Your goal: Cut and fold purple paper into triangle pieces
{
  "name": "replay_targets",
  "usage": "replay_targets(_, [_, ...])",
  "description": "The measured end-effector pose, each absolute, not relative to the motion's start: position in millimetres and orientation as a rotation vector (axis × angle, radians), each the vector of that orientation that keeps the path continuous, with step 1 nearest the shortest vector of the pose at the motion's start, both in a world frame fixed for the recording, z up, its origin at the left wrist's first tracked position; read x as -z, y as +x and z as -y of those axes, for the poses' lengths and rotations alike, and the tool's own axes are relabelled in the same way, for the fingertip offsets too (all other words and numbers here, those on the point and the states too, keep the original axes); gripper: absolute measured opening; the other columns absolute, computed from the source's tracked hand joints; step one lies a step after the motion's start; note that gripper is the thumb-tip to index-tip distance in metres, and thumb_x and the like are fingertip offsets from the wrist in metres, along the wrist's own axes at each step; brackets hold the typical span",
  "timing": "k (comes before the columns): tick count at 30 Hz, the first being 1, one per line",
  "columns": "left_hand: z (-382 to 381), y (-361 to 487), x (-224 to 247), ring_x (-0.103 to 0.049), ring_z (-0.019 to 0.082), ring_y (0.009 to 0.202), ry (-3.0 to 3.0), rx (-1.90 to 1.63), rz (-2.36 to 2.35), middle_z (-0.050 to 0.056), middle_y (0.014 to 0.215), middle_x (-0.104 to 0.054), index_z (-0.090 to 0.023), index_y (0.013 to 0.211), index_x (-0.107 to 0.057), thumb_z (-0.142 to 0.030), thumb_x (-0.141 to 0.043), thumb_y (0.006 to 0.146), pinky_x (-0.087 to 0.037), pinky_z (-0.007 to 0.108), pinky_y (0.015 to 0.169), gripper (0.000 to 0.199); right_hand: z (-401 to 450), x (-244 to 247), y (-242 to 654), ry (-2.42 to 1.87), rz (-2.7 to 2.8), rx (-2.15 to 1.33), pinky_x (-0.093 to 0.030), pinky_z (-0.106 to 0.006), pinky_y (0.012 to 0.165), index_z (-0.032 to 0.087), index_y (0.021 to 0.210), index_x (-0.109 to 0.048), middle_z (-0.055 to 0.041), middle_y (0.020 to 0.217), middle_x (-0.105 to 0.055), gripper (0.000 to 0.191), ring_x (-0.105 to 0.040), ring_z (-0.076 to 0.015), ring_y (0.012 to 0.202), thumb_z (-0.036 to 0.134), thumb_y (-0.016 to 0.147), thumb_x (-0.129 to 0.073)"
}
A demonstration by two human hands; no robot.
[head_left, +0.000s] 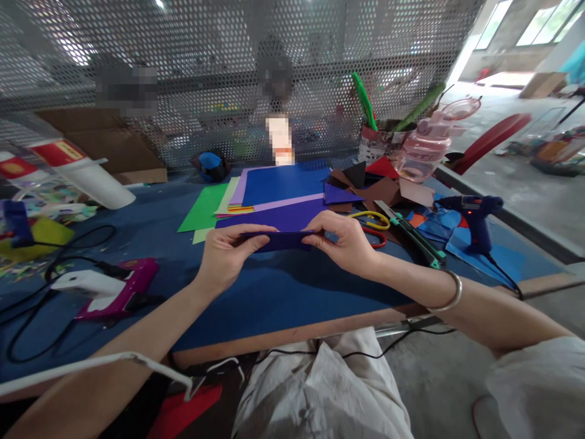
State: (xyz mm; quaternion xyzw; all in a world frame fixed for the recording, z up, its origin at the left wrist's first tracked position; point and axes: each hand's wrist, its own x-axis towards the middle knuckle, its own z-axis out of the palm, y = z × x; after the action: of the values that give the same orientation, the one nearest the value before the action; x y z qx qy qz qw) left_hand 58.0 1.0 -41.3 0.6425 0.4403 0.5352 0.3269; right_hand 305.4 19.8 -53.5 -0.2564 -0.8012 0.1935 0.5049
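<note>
Two bare hands, left hand (223, 256) and right hand (345, 242), clamp one folded dark-blue paper strip (286, 240) between thumbs and fingers, one at each end. It is above the blue tabletop (292, 305), its long axis running left to right across the view. Beyond lies one stack of coloured paper sheets (287, 183); right of it, one pair of scissors with yellow and red handles (375, 221) and one blue glue gun (478, 219).

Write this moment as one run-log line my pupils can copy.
left hand: pinches dark purple paper | right hand: pinches its other end | beyond: stacked coloured sheets | right: scissors, utility knife, glue gun
</note>
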Motion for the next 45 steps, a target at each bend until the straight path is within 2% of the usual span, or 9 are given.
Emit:
replay_targets(5, [0.1, 61.1, 38.7, -0.075, 0.021, 0.082, 1.578, -1.391, -1.141, 0.002, 0.085, -0.083, -0.03, 0.083, -0.086, -0.033, -0.089, 0.071, -0.063, 0.032, 0.078, 0.012, -18.1, 51.6, 304.9, -0.612, 1.917, -0.49, -0.049, -0.03, 0.073, 0.02, 0.085, -0.07, -0.0021, 0.083, -0.072, 0.011, -0.065, -0.0152, 0.078, 0.023, 0.096, -0.072])
replay_targets(9, [-0.8, 62.1, 37.7, -0.075, 0.021, 0.082, 1.501, -1.371, -1.12, 0.003, 0.087, -0.083, -0.028, 0.083, -0.086, -0.033, -0.091, 0.069, -0.063, 0.033, 0.081, 0.015, -16.3, 50.2, 305.4, -0.619, 1.923, -0.515, -0.049, -0.029, 0.073, 0.02, 0.086, -0.07, -0.0014, 0.084, -0.071, 0.01, -0.064, -0.0149, 0.078, 0.024, 0.095, -0.072])
replay_targets(15, [0.2, 65.2, 35.1, -0.074, 0.021, 0.08, 1.46, -1.379, -1.118, 0.003, 0.084, -0.082, -0.027, 0.081, -0.085, -0.035, -0.093, 0.065, -0.063, 0.033, 0.078, 0.019, -15.0, 49.7, 304.4, -0.597, 1.916, -0.531, -0.049, -0.028, 0.073, 0.019, 0.086, -0.07, -0.0018, 0.083, -0.07, 0.01, -0.064, -0.0143, 0.078, 0.023, 0.095, -0.072])
replay_targets(18, [1.2, 65.3, 35.7, -0.075, 0.022, 0.082, 1.494, -1.394, -1.13, 0.003, 0.085, -0.083, -0.027, 0.083, -0.086, -0.038, -0.09, 0.069, -0.063, 0.034, 0.079, 0.019, -13.2, 48.1, 303.5, -0.588, 1.9, -0.59, -0.047, -0.027, 0.07, 0.02, 0.085, -0.068, -0.001, 0.081, -0.068, 0.014, -0.061, -0.0132, 0.075, 0.027, 0.097, -0.069])
replay_targets(22, [4.9, 63.6, 36.0, -0.077, 0.021, 0.082, 1.695, -1.397, -1.168, 0.003, 0.087, -0.084, -0.027, 0.088, -0.087, -0.036, -0.086, 0.077, -0.063, 0.031, 0.077, 0.014, -9.5, 44.1, 303.6, -0.631, 1.859, -0.691, -0.044, -0.026, 0.067, 0.018, 0.083, -0.065, -0.0002, 0.076, -0.064, 0.025, -0.055, -0.0112, 0.069, 0.031, 0.103, -0.055])
replay_targets(27, [14.2, 66.9, 30.0, -0.08, 0.021, 0.085, 1.864, -1.413, -1.13, -0.001, 0.089, -0.085, -0.03, 0.09, -0.087, -0.029, -0.083, 0.082, -0.065, 0.03, 0.083, 0.009, -7.1, 41.6, 303.3, -0.671, 1.841, -0.738, -0.042, -0.025, 0.064, 0.018, 0.079, -0.064, 0.0003, 0.073, -0.063, 0.026, -0.053, -0.0105, 0.067, 0.033, 0.1, -0.058])
replay_targets(33, [19.3, 71.5, 24.3, -0.08, 0.019, 0.085, 1.929, -1.434, -1.087, -0.003, 0.089, -0.085, -0.031, 0.09, -0.087, -0.021, -0.08, 0.084, -0.064, 0.026, 0.085, 0.013, -7.8, 42.2, 301.9, -0.614, 1.871, -0.651, -0.046, -0.026, 0.067, 0.019, 0.078, -0.065, -0.0011, 0.076, -0.067, 0.023, -0.058, -0.0111, 0.069, 0.027, 0.099, -0.06])
replay_targets(39, [16.2, 68.3, 30.9, -0.08, 0.019, 0.087, 1.867, -1.45, -1.078, -0.003, 0.09, -0.085, -0.032, 0.09, -0.087, -0.023, -0.081, 0.085, -0.064, 0.026, 0.085, 0.011, -10.5, 45.6, 301.8, -0.632, 1.896, -0.576, -0.047, -0.025, 0.066, 0.019, 0.085, -0.069, -0.0018, 0.08, -0.07, 0.022, -0.06, -0.0113, 0.07, 0.028, 0.102, -0.059])
replay_targets(45, [15.4, 65.2, 37.0, -0.076, 0.017, 0.072, 1.812, -1.479, -1.127, -0.001, 0.082, -0.083, -0.03, 0.09, -0.087, -0.032, -0.085, 0.084, -0.062, 0.024, 0.069, 0.007, -13.4, 47.8, 305.6, -0.606, 1.948, -0.299, -0.05, -0.025, 0.069, 0.019, 0.087, -0.074, -0.0026, 0.08, -0.075, 0.019, -0.067, -0.013, 0.073, 0.023, 0.102, -0.063])
